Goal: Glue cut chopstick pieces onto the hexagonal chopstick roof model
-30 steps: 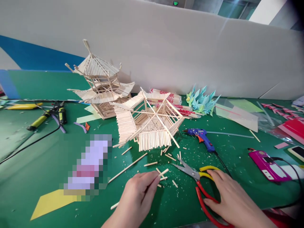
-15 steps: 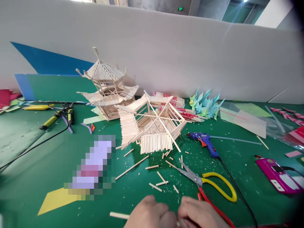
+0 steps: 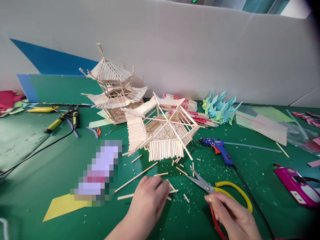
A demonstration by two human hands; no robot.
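Observation:
My left hand (image 3: 151, 196) is closed over the cut pieces on the table. A wooden stick (image 3: 125, 196) sticks out from its left side; the rest is hidden by the hand. My right hand (image 3: 231, 215) pinches a small pale end of a wooden stick (image 3: 210, 200) between thumb and fingers, just over the scissors' red handle. The scissors (image 3: 203, 184) lie with blades apart, one handle yellow, the other red. Beyond my hands stands a partly roofed stick frame (image 3: 165, 151), with short cut sticks (image 3: 186, 198) scattered before it.
A finished stick pagoda (image 3: 112, 76) stands behind left. To the right lie a blue glue gun (image 3: 220, 150) with its cord and a magenta device (image 3: 292, 183). Bagged sticks (image 3: 185, 103) and a folded-paper piece (image 3: 221, 108) are at the back. Pliers (image 3: 56, 123) and yellow paper (image 3: 62, 206) lie left.
My hands were together at the bottom edge and have moved apart. The left went forward and left with its stick; the right went right, over the scissors' handle.

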